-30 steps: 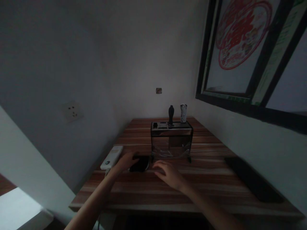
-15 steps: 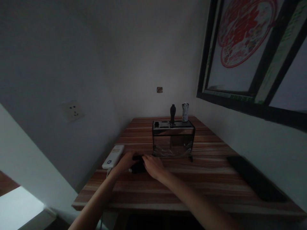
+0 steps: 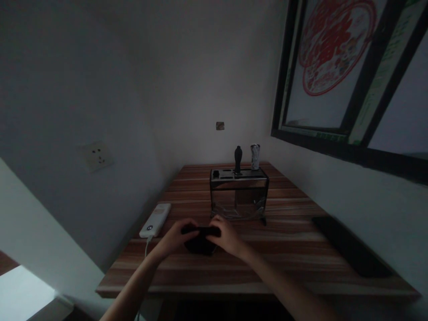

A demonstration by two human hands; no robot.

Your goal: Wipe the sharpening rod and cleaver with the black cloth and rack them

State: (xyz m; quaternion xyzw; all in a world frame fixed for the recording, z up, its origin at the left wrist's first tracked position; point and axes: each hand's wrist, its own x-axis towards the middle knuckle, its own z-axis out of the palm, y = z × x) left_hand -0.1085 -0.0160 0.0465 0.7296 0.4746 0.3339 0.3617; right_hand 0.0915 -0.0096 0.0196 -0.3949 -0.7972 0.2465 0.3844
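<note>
Between my hands is a black object (image 3: 200, 243), too dark to make out in detail, near the front middle of the wooden table (image 3: 284, 258). My left hand (image 3: 179, 234) grips its left end with thumb and fingers. The right end is pinched by my right hand (image 3: 223, 232). Just behind them stands a black-framed rack (image 3: 239, 183) with a clear front, holding a dark handled item (image 3: 238, 159) and a silvery wrapped item (image 3: 255, 157) upright in its top.
A white power bank (image 3: 156, 220) with a cable lies at the left edge. On the right rests a long black flat object (image 3: 351, 245). A wall socket (image 3: 97, 156) is at left, and a dark window frame (image 3: 334, 141) at right.
Both hands have moved slightly toward the table's front, with the black object between them. My right hand has shifted right, and both hands now hold the object's opposite ends.
</note>
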